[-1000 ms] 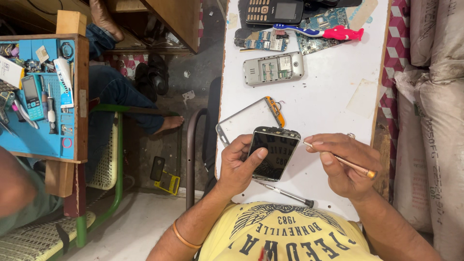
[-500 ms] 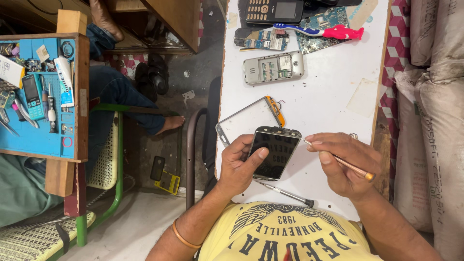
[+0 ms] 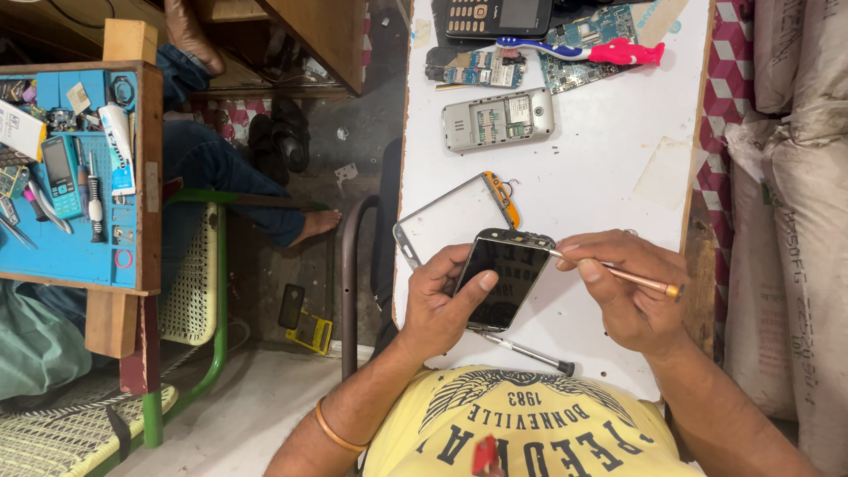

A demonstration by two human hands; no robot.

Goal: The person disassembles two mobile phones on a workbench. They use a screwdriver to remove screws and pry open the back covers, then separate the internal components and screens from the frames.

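Nothing moved: left hand [image 3: 442, 305] fingers stay clamped on black glossy-screened smartphone [image 3: 505, 278]; right hand [image 3: 629, 296] pinches copper-coloured screwdriver [image 3: 618, 272] at its 1 o'clock corner.

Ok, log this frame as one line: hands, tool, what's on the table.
left hand: holds dark smartphone | right hand: copper screwdriver tip at phone's top edge | white table: loose touch panel, opened grey phone

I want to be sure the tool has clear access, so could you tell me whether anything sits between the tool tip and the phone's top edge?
Nothing visible does. The left hand holds the phone, and the tool in the right hand reaches the phone's top corner directly.
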